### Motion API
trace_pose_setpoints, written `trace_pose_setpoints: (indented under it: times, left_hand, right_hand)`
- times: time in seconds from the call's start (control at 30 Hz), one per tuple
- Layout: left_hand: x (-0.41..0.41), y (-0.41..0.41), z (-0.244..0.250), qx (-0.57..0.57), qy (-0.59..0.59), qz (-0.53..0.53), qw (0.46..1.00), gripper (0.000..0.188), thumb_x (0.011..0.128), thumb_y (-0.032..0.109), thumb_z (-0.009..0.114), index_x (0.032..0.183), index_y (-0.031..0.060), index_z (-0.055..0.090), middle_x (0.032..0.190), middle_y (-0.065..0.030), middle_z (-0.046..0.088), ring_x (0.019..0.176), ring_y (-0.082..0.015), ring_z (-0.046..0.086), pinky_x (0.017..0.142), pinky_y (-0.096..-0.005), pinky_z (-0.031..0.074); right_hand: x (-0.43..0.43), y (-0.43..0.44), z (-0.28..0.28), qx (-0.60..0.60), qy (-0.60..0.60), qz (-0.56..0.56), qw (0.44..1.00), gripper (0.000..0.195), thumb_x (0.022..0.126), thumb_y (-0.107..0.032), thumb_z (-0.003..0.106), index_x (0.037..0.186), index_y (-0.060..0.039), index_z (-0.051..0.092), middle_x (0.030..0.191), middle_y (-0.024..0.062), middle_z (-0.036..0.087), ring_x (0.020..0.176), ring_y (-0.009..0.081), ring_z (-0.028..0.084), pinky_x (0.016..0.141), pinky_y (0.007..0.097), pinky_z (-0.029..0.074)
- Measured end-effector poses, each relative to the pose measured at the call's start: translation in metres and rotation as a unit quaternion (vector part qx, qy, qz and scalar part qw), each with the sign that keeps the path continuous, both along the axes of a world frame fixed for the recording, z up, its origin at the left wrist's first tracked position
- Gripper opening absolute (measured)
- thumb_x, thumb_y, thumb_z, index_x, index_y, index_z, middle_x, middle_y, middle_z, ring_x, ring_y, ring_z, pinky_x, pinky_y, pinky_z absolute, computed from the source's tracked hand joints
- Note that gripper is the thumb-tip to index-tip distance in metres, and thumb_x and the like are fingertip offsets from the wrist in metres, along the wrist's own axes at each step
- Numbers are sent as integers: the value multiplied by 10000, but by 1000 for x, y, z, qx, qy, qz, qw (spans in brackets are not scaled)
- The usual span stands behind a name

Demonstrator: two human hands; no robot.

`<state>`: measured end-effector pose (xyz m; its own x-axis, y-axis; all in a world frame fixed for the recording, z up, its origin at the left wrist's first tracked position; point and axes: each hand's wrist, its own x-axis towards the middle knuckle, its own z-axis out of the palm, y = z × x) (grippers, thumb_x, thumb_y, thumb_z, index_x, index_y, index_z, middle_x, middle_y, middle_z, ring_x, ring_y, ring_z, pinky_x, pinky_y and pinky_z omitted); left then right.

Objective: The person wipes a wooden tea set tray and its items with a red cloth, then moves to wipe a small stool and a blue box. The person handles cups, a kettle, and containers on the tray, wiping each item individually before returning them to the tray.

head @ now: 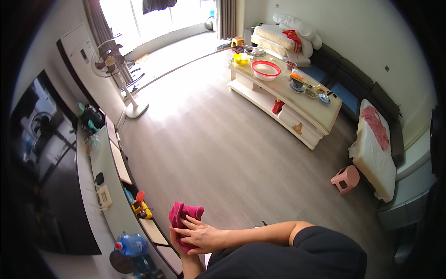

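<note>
A magenta cloth [186, 211] is folded between my two hands at the bottom centre, in front of my dark shirt. My right hand [200, 234] lies flat on top of it with the fingers spread. Under and behind the cloth is my left hand [177, 242], its fingers mostly hidden, holding the cloth from below. Just left of my hands runs a long low TV cabinet [115, 209] with a blue-tinted water jug [134, 245] and a white router [104, 197] on it.
A standing fan [134, 106] is at the upper left, near the bright window. The coffee table [317, 113] at the upper right holds a red-rimmed basin [266, 71] and several dishes. A pink stool [345, 179] stands beside a plastic-wrapped mattress [371, 160] on the right.
</note>
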<state>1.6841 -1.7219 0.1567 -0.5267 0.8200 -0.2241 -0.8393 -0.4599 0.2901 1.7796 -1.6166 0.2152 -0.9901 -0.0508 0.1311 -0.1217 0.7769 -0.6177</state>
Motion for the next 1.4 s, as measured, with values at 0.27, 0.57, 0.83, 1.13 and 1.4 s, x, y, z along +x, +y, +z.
trace_pose_setpoints:
  times: [0.27,0.57,0.83,1.13,1.4]
  left_hand:
    - [-148,130,-25,23,-85,-63,994,490,974,97,474,1437,24,332,1416,-184,470,1261,-310,519,935,-396,536]
    - [-300,332,-57,-93,64,-214,970,326,1012,315,487,1226,71,514,813,-41,617,562,-155,595,428,-285,502]
    - [-301,584,-42,-98,5,-385,918,262,983,371,535,1087,130,531,673,-51,586,451,-150,528,348,-262,434]
    - [-375,767,-123,-209,191,-330,900,357,826,-62,493,1180,-18,495,1023,-198,646,785,-338,688,577,-445,593]
    - [-486,716,-245,-622,188,-231,724,209,888,-75,458,1007,46,581,853,-123,644,668,-258,637,542,-431,531]
  right_hand:
    - [-64,183,-16,104,-32,-179,978,330,899,-336,623,1152,-124,634,1314,99,561,1285,297,478,1087,488,338]
    - [-47,322,-64,39,-352,-338,872,356,876,-391,617,1099,-120,671,1116,108,668,1091,288,615,948,468,442]
    - [-90,419,-107,-122,-398,-439,796,336,876,-361,582,1092,-129,695,1112,136,686,1065,305,644,939,467,469]
    - [-155,707,-70,16,-356,-379,854,366,886,-329,610,1183,-121,650,1151,119,665,1081,307,626,912,440,498]
    - [-199,915,-49,29,-363,-341,867,356,897,-307,602,1182,-97,634,1240,123,625,1177,273,576,986,413,452]
